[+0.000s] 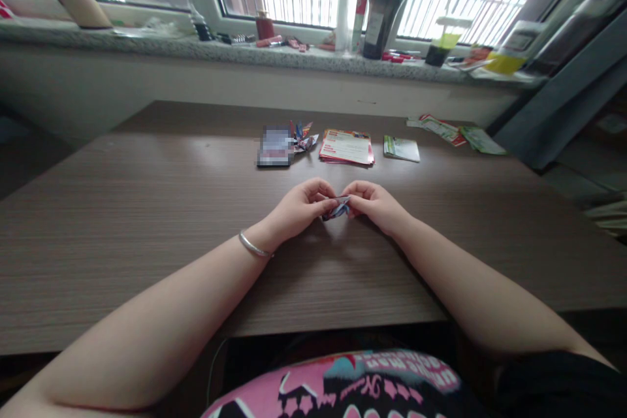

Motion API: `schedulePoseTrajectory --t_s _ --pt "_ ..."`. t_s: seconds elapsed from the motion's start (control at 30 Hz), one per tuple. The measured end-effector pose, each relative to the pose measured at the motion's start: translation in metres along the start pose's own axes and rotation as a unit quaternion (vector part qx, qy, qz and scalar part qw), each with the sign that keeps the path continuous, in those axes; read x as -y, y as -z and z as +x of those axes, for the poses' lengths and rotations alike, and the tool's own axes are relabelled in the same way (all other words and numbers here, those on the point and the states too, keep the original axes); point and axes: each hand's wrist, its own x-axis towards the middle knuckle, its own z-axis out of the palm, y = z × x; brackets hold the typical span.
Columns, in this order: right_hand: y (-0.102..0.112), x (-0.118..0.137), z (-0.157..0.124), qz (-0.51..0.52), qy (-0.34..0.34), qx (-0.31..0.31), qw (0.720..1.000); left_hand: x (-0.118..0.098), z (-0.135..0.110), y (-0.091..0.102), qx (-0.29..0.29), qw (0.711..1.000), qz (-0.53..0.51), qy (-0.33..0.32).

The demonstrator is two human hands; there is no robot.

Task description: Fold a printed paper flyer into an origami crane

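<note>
Both hands hold a small piece of folded, colourful printed paper [337, 210] low over the middle of the table. My left hand [306, 206], with a silver bangle on its wrist, pinches the paper's left side between thumb and fingers. From the right, the thumb and fingers of my right hand [375, 202] close on its other side. Just beyond the hands lies a stack of printed leaflets [347, 145] with red edges. A spiky folded-paper piece [306, 142] rests to the left of that stack, touching or nearly touching a dark rectangular object [275, 146] whose face is blurred out.
On the brown table [147, 209], a small stack of green-and-white papers [401, 148] lies right of the leaflets. Flat packets [443, 129] sit at the far right. Bottles, a dark lidded cup [379, 23] and pens crowd the stone windowsill [196, 55] behind.
</note>
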Motion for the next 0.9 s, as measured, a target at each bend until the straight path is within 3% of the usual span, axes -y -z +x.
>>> schedulePoseTrajectory --t_s 0.17,0.3,0.37,0.57,0.77,0.9 --pt "-0.002 0.000 0.000 0.013 -0.009 -0.007 1.000 0.000 0.000 0.001 -0.033 0.997 0.077 -0.002" --pt "-0.002 -0.001 0.001 0.026 -0.003 -0.024 0.999 -0.004 0.000 0.002 -0.141 0.973 0.175 -0.058" --pt "-0.002 -0.001 0.000 0.025 0.003 -0.031 0.999 -0.007 -0.001 0.002 -0.162 0.956 0.236 -0.066" --pt "-0.005 -0.003 -0.001 -0.005 0.019 -0.054 0.998 -0.008 -0.004 -0.001 -0.091 0.964 0.244 -0.056" --pt "-0.002 -0.001 -0.001 -0.134 0.089 -0.092 0.983 -0.010 -0.005 -0.005 -0.058 0.979 0.191 -0.046" --pt "-0.002 0.000 -0.001 -0.152 0.105 -0.102 0.977 -0.012 -0.006 -0.005 -0.042 0.986 0.155 -0.032"
